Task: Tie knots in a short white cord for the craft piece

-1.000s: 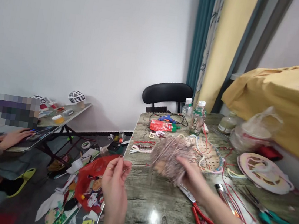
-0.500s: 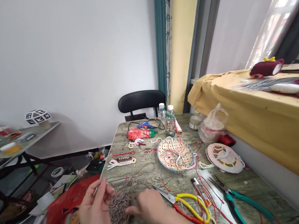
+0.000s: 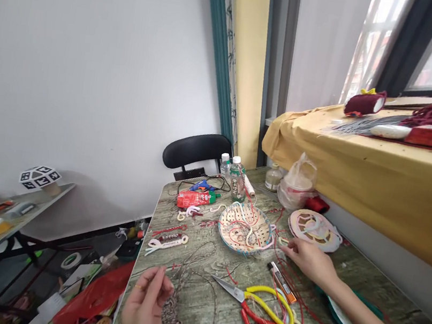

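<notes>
- On the marbled green table [image 3: 202, 311], near its front edge, the left hand [image 3: 146, 306] pinches a bundle of speckled grey-pink yarn [image 3: 171, 315] between fingertips and thumb; loose loops of it trail toward the woven basket [image 3: 245, 228].
- Beyond the basket's right rim, the right hand [image 3: 307, 257] reaches out with fingers spread loosely, its tips at the thin red cords [image 3: 302, 305]; whether it has closed on one cannot be told.
- Between the basket and the left hand lie scissors [image 3: 258, 312] with yellow and red handles, blades pointing at the yarn.
- Risk, as a judgement: the yarn loops lie just beside the open blades and among the red cords, so a pull from the left hand could snag or tangle them; the right forearm crosses the teal pliers [image 3: 347, 317] and could drag them.
- Behind the basket stand two water bottles [image 3: 235, 178] with green labels and a red glue tube [image 3: 194, 199]; the print on them is too small to read.
</notes>
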A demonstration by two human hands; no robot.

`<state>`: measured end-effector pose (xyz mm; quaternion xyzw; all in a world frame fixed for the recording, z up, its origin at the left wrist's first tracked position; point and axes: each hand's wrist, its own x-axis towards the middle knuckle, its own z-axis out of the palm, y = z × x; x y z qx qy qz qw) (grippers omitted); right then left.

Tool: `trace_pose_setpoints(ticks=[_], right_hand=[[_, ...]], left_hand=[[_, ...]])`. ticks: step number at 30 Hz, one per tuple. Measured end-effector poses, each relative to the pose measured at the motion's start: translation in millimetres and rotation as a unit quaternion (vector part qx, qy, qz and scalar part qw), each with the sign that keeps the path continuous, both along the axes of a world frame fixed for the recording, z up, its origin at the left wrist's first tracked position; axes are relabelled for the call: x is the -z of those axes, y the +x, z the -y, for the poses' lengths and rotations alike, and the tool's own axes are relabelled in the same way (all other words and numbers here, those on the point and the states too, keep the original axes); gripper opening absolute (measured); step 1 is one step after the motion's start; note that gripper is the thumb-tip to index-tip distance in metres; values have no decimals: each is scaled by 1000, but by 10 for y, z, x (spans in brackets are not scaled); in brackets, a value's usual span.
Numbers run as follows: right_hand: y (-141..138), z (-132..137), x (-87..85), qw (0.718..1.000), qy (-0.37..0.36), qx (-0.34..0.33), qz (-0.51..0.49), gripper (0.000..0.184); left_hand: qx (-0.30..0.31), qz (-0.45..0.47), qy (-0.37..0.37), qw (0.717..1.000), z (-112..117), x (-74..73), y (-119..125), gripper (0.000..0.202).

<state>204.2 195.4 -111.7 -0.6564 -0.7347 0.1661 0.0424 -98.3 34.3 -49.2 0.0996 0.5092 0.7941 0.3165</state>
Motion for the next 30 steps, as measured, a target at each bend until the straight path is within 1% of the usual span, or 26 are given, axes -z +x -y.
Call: trace_pose_setpoints(ticks=[3, 6, 9, 11, 13, 16, 18, 19, 20, 22, 25, 26, 27, 28, 29, 30], right_hand=[[-137, 27, 70, 1000, 8, 6, 15, 25], [-261, -1, 110, 1000, 11, 10, 10, 26], [-271, -75, 112, 1000, 18, 10, -19, 26], [-195, -139, 84, 998, 33, 6, -53, 24], [-59, -218, 34, 994, 57, 9, -91, 24], [181, -341, -64, 984, 104, 41, -136, 24], [268, -368, -143, 977, 129, 57, -160, 24], [265, -344, -190, 974, 136, 54, -174, 23], [225, -288, -243, 971, 140, 41, -192, 21], [41, -69, -370, 962, 133, -17, -236, 17], [-384, 448, -596, 937, 100, -141, -303, 21], [-524, 627, -665, 928, 91, -173, -317, 20], [-646, 790, -723, 920, 85, -198, -327, 19], [-746, 926, -764, 910, 71, -227, -338, 20], [-822, 1031, -785, 896, 42, -258, -359, 21], [-873, 1101, -785, 889, 22, -272, -368, 19]], left_hand=[[3, -1, -6, 1000, 4, 1, -4, 45], [0, 1, -17, 1000, 7, 6, -24, 47], [-1, 6, -25, 1000, 13, 23, -44, 49], [8, 7, -27, 1000, 24, 45, -54, 48], [30, 3, -23, 999, 38, 72, -59, 44], [61, -5, -12, 998, 49, 109, -50, 39], [74, -6, -12, 997, 45, 123, -21, 39], [82, -7, -13, 997, 39, 127, 5, 39], [94, -9, -14, 995, 31, 129, 41, 39], [126, -13, -17, 992, 14, 130, 149, 40], [206, -40, -40, 977, -4, 141, 390, 41], [249, -53, -61, 965, -6, 150, 480, 42], [273, -58, -69, 958, -6, 162, 566, 44], [290, -61, -73, 952, -3, 177, 644, 47], [307, -62, -77, 947, 0, 194, 708, 50], [319, -65, -79, 942, 4, 212, 758, 53]])
